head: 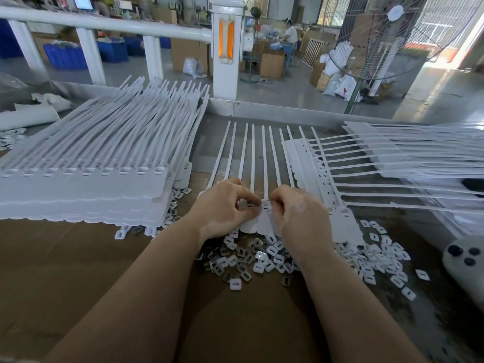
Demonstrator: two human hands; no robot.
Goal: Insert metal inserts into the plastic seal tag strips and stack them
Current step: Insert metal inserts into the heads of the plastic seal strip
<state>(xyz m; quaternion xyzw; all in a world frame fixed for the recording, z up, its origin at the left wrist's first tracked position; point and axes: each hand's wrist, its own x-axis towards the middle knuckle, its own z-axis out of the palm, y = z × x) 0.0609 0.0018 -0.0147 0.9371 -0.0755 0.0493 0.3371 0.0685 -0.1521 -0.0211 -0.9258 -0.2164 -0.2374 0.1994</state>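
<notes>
A white plastic seal tag strip (252, 153) lies in front of me, its long tails pointing away. My left hand (225, 208) pinches the strip's tag end beside a slot. My right hand (301, 213) pinches a small metal insert (269, 200) right at a slot in the strip. A heap of loose metal inserts and white caps (251, 260) lies just below my hands. At the left stands a tall stack of strips (86, 174). More strips (392, 158) lie fanned out at the right.
Brown cardboard (78, 271) covers the near part of the table. More loose caps (387, 260) are scattered at the right beside a white device with black buttons (466, 260). A white railing (104, 24) and a standing fan (387, 35) rise behind the table.
</notes>
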